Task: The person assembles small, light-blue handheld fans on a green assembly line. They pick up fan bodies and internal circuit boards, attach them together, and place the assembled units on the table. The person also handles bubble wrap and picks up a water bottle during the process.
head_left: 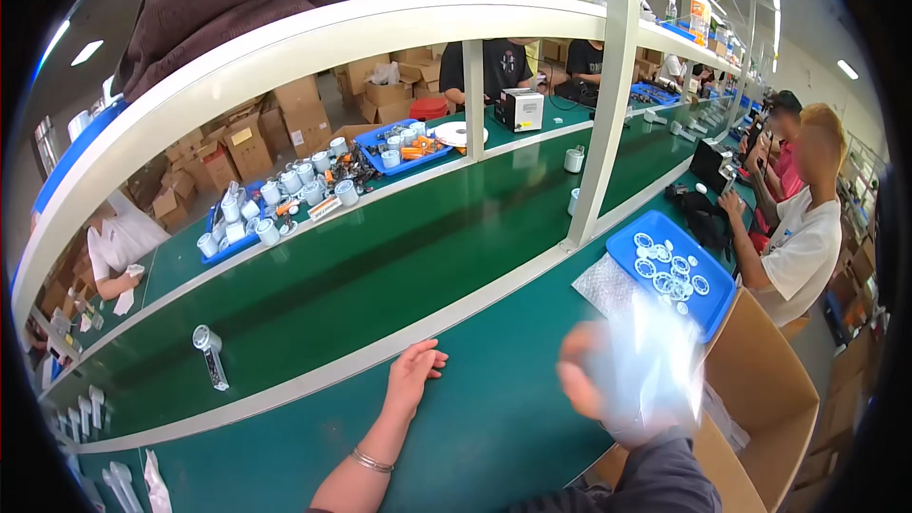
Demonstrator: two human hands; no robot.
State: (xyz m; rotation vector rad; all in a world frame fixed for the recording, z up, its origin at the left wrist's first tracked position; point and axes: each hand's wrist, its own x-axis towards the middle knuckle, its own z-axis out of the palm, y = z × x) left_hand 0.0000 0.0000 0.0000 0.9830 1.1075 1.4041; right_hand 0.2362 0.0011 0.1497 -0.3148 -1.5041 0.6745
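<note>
My left hand (416, 370) rests by the pale rail that edges the green conveyor belt. It holds nothing, and its fingers are loosely bent and a little apart. A bracelet circles that wrist. My right hand (584, 370) is blurred by motion above the worktable's right side. It grips a shiny, see-through plastic bag (654, 370), also smeared; its contents cannot be made out. Just beyond the bag lies a blue tray (622, 245) with several pale ring-shaped parts (673, 277). A sheet of bubble wrap (604, 287) lies against the tray's left side.
An open cardboard box (774, 399) stands at the right table edge. A white handheld device (209, 356) lies on the belt (380, 271). A pale post (608, 95) rises from the rail. Blue trays of parts (228, 228) line the far side. Co-workers sit across and at right.
</note>
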